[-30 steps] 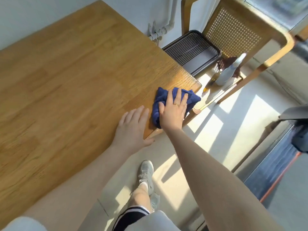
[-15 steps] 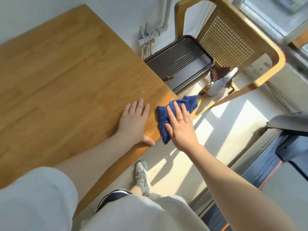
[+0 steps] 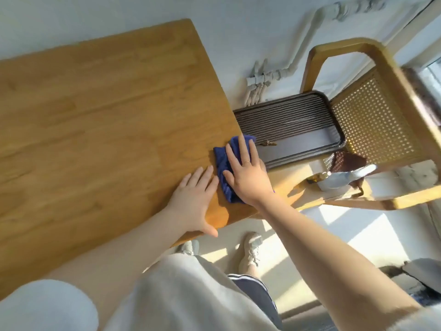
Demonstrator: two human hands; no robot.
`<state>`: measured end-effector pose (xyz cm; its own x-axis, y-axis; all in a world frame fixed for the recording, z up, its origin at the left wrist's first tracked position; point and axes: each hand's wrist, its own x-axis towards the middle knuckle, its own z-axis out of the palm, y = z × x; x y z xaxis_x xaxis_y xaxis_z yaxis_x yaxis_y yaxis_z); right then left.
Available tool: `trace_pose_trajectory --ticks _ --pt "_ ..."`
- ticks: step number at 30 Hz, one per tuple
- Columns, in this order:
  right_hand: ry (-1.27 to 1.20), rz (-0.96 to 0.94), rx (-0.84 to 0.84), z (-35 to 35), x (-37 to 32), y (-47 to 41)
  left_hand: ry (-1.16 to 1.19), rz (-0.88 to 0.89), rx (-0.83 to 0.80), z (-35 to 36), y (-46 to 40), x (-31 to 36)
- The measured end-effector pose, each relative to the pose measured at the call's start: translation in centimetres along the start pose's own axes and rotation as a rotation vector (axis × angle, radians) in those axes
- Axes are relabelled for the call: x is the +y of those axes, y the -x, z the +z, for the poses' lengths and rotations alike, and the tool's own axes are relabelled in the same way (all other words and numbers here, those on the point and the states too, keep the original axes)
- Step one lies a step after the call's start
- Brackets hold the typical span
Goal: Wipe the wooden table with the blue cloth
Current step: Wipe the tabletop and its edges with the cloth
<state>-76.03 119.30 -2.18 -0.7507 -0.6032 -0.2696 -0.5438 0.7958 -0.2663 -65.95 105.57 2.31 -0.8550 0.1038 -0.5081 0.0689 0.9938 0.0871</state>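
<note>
Blue cloth (image 3: 223, 163) lies pressed under flat right hand (image 3: 248, 174) on wooden table (image 3: 95, 130).

Your cloth (image 3: 224, 163) was deep blue against the honey-brown, grain-streaked table (image 3: 100, 120). The tray (image 3: 291, 125) was dark brown with fine ribbing, the chair (image 3: 372, 125) pale wood with tan dotted cane. You wore a gold ring (image 3: 248, 161), dark shorts (image 3: 253, 290) with white stripes and off-white shoes (image 3: 250, 249)

Cloth (image 3: 223, 163) on table (image 3: 100, 120) corner, under right hand (image 3: 248, 177); left hand (image 3: 193, 201) beside.
</note>
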Motion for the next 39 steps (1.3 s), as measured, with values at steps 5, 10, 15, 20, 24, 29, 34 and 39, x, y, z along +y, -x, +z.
trace_pose_trajectory --ticks 5,10,15,20,24,29,34,39 --pt "0.044 -0.23 0.028 0.4 3.4 2.3 0.139 -0.136 0.08 -0.8 -0.7 1.4" --pt "0.019 -0.22 -0.028 -0.7 2.8 -0.6 0.19 -0.256 0.064 -0.9 -1.5 2.6" --pt "0.117 -0.275 -0.004 -2.3 1.7 -6.0 0.236 -0.314 0.055 0.1 -1.5 2.9" --pt "0.075 -0.228 -0.021 -1.1 2.6 -5.2 0.298 -0.32 0.044 -0.4 -1.2 3.3" --pt "-0.055 -0.219 -0.005 -1.3 3.9 -1.4 0.338 -0.312 0.06 -0.6 -1.1 2.9" --pt "0.009 -0.176 0.01 -1.3 2.2 -5.7 0.287 -0.247 0.095 -0.6 -1.3 2.2" --pt "-0.036 -0.148 0.029 -3.5 0.3 -11.8 0.249 -0.201 0.174 -2.0 -1.9 -0.4" --pt "-0.134 -0.102 -0.025 -4.0 0.2 -11.0 0.234 -0.254 0.264 -6.0 -3.4 -3.3"
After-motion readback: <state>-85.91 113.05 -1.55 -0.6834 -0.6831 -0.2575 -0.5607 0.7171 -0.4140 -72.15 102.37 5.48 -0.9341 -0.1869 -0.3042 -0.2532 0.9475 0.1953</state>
